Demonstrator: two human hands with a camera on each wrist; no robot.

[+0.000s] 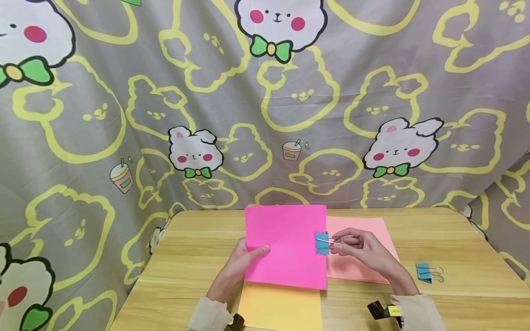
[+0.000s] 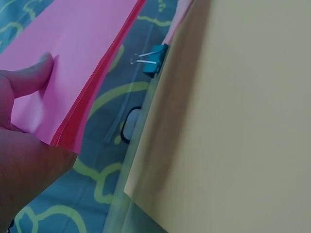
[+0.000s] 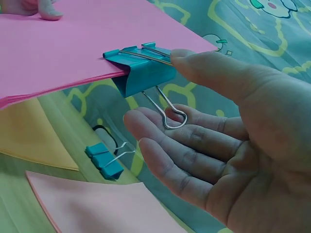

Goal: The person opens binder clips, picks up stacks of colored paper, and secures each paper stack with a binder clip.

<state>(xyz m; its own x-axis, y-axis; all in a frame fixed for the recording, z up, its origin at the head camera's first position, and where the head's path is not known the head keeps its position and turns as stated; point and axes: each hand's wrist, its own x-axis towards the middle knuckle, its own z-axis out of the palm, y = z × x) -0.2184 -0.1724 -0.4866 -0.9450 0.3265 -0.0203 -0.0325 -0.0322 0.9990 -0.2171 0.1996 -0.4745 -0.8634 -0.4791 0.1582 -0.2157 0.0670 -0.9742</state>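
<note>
My left hand (image 1: 246, 257) grips a stack of bright pink paper (image 1: 285, 243) by its left side, thumb on the front sheet. The stack is raised and tilted over the table, its layered edges (image 2: 92, 87) showing in the left wrist view. A blue binder clip (image 3: 148, 65) sits over its right edge. My right hand (image 1: 366, 250) holds this clip by its wire handles: the thumb lies on the upper handle, with loosely bent fingers (image 3: 194, 155) under the lower one. The left hand's other fingers are hidden behind the paper.
Yellow paper (image 1: 281, 308) lies on the wooden table (image 1: 190, 257) at the front, below the raised stack. Light pink paper (image 1: 356, 269) lies behind the right hand. Another blue binder clip (image 1: 424, 272) rests at the right. A patterned curtain (image 1: 232, 105) hangs behind the table.
</note>
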